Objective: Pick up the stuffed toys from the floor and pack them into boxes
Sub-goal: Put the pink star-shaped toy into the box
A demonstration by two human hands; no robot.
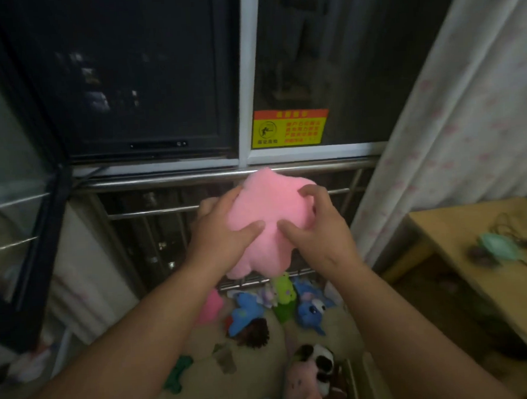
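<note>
Head view, centre of frame: left hand [224, 229] and right hand [316, 233] both clamp a pink stuffed toy [268, 205], fingers curled into it, raised before the metal railing [162, 179]. More toys [309, 309] lie on the floor [237, 395] at lower centre. Loosening either hold could drop it among them. Writing on the yellow-red window sticker [288, 128] is too blurred to read.

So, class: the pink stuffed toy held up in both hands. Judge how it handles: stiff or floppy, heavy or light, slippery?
Probably soft: the pink stuffed toy seems to dent under the fingers of the right hand. Likely floppy: its lower lobe hangs below the left hand. Its fuzzy surface should grip well, hardly slippery.
</note>
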